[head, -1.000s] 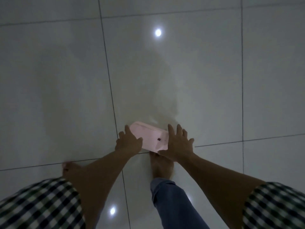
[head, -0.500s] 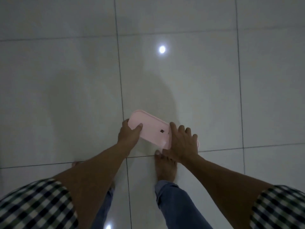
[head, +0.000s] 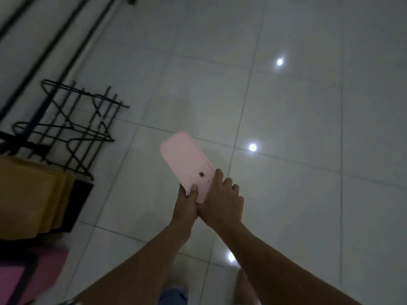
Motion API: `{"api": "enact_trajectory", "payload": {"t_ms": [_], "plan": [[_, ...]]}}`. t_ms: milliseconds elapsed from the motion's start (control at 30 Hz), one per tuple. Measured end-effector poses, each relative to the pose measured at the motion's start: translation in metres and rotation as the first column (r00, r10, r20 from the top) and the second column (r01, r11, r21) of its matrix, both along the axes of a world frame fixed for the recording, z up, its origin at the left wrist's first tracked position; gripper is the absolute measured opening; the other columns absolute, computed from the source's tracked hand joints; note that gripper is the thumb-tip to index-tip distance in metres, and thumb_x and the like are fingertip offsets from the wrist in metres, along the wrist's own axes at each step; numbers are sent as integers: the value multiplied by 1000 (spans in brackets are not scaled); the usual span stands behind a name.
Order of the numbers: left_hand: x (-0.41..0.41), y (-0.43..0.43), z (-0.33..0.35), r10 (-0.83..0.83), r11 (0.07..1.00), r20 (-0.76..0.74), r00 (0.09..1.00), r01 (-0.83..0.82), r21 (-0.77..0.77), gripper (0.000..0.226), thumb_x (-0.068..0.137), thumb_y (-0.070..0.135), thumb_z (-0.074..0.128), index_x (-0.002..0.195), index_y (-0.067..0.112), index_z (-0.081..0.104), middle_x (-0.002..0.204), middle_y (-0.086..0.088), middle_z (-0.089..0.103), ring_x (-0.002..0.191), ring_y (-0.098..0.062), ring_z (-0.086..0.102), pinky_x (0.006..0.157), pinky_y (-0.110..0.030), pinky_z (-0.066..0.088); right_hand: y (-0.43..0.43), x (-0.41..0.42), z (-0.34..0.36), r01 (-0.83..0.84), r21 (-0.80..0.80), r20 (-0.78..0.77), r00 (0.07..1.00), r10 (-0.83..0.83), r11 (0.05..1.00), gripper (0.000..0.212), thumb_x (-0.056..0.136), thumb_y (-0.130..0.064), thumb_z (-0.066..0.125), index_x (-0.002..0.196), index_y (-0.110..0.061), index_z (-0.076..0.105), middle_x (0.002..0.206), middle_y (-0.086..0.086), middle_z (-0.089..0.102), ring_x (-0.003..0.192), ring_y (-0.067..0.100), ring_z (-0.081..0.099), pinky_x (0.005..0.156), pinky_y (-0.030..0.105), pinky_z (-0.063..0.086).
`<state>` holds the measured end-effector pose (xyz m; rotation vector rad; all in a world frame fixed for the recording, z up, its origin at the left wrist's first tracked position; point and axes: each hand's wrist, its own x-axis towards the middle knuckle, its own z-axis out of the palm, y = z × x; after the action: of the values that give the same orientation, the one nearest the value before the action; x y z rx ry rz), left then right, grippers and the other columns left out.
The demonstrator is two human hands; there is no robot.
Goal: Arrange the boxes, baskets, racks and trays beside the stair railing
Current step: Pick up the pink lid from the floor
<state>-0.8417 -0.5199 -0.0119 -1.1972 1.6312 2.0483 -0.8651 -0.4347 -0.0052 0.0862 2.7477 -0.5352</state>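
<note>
Pink tray (head: 186,160) up off the floor, right of the black wire rack (head: 66,126), pinched at its near end only: left hand (head: 186,202) thumb on top, right hand (head: 222,202) fingers curled round the edge. Far end unsupported; could tip and slip loose, or clip the rack.

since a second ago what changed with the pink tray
The pink tray came up off the floor; both hands now grip its near end, left hand beside right hand. View swung left, revealing the black wire rack. Both hands stayed on the tray.
</note>
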Motion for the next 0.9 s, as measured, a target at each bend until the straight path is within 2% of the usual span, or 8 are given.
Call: {"api": "enact_trajectory", "payload": {"t_ms": [100, 200, 333, 433, 567, 667, 800, 900], "plan": [[-6, -59, 33, 97, 995, -53, 994, -97, -4, 33, 103, 37, 41, 134, 29, 52, 119, 3, 66, 104, -19, 65, 79, -40, 58, -60, -12, 34, -84, -40, -55, 995, 82, 996, 91, 80, -78, 45, 146, -22, 17, 124, 8, 52, 110, 30, 54, 87, 46, 52], [-3, -122, 54, 205, 979, -80, 976, -205, 9, 37, 101, 45, 42, 134, 31, 53, 122, 2, 65, 108, -22, 63, 72, -37, 58, -117, -15, 59, -218, -71, -70, 974, 214, 973, 104, 74, -79, 54, 149, -22, 10, 124, 8, 52, 108, 30, 54, 85, 47, 52], [14, -201, 67, 344, 939, -77, 936, -344, 14, 48, 96, 56, 43, 133, 28, 55, 124, -1, 65, 111, -28, 61, 88, -48, 55, -189, -6, 81, -363, -77, -30, 932, 362, 929, 128, 59, -86, 61, 153, -25, 0, 132, 8, 49, 117, 31, 53, 89, 50, 51], [31, -254, 73, 423, 905, -96, 901, -426, -13, 53, 95, 59, 43, 136, 27, 53, 128, 0, 63, 114, -27, 59, 97, -51, 51, -244, 9, 88, -432, -116, -28, 901, 432, 894, 136, 53, -83, 68, 154, -25, -1, 130, 5, 48, 116, 29, 53, 87, 47, 53], [61, -320, 78, 556, 828, -114, 824, -561, -20, 43, 100, 50, 40, 135, 27, 52, 127, 4, 60, 115, -22, 57, 99, -46, 49, -321, 30, 90, -536, -139, -90, 845, 528, 833, 119, 67, -81, 59, 153, -23, 1, 126, 6, 50, 110, 26, 54, 83, 41, 54], [89, -361, 78, 623, 776, -136, 770, -630, -12, 38, 101, 44, 43, 136, 30, 51, 132, 5, 58, 120, -23, 55, 101, -53, 47, -372, 47, 90, -597, -128, -114, 802, 587, 792, 107, 74, -82, 50, 152, -24, 5, 124, 6, 51, 108, 26, 55, 81, 38, 52], [116, -409, 74, 716, 691, -83, 693, -721, -55, 30, 105, 29, 41, 133, 27, 49, 130, 4, 56, 119, -23, 52, 103, -49, 45, -431, 67, 76, -678, -115, -94, 735, 671, 726, 105, 73, -80, 57, 149, -23, 11, 120, 6, 51, 107, 27, 57, 80, 37, 54], [127, -439, 60, 722, 682, -20, 691, -716, -150, 36, 105, 23, 37, 139, 19, 47, 137, -2, 52, 119, -22, 51, 105, -41, 43, -470, 75, 55, -731, -58, -51, 683, 729, 680, 104, 72, -82, 56, 147, -22, 15, 124, 7, 51, 107, 27, 57, 80, 35, 52]]}}
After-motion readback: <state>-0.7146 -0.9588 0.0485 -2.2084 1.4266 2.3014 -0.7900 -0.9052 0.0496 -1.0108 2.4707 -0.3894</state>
